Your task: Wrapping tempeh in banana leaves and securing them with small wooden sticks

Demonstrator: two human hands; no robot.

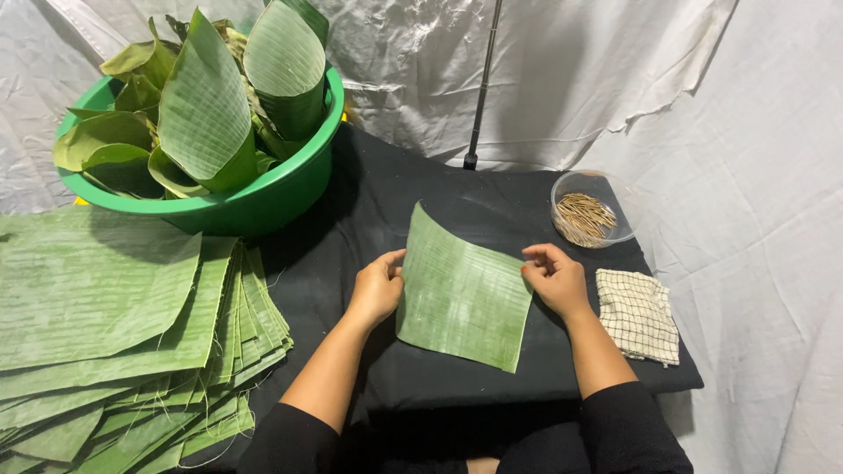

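A cut square of green banana leaf (461, 294) lies on the black cloth (369, 202), its far left corner lifted. My left hand (378, 285) pinches its left edge with thumb and fingers. On the opposite side, my right hand (555, 276) grips the leaf's right edge near the top corner. Both forearms reach in from the bottom of the view in black sleeves.
A green plastic basin (272, 197) full of rolled leaf cones stands at the back left. A stack of flat leaf pieces (114, 325) covers the left. A clear bowl of wooden toothpicks (590, 211) and a checked cloth (638, 314) lie on the right. A thin black pole (481, 96) rises behind.
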